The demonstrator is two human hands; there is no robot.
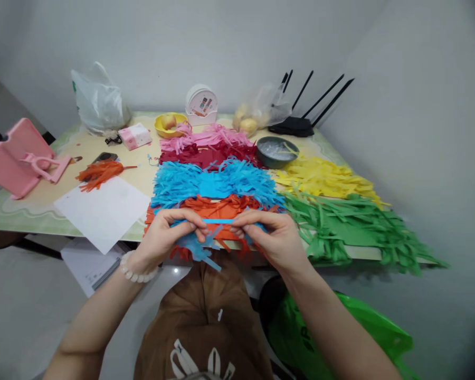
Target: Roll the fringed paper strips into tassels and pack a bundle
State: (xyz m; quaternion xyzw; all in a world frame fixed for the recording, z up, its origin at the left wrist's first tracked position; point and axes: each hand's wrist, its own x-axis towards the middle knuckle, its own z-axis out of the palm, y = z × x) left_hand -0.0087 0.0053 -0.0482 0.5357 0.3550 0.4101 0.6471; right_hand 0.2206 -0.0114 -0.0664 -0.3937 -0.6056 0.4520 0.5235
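Note:
Between my two hands a narrow blue strip of fringed tissue paper is stretched level, its loose fringe hanging below. My left hand, with a pale bead bracelet on the wrist, pinches one end. The other end is pinched in my right hand. Just behind and under them lies orange fringed paper at the table's front edge. Beyond it come blue fringed paper, dark red fringed paper and pink fringed paper. Green fringed paper and yellow fringed paper lie to the right.
An orange tassel and a white sheet lie on the left, near a pink stand. Toward the wall are a plastic bag, a yellow bowl, a dark bowl and a black router.

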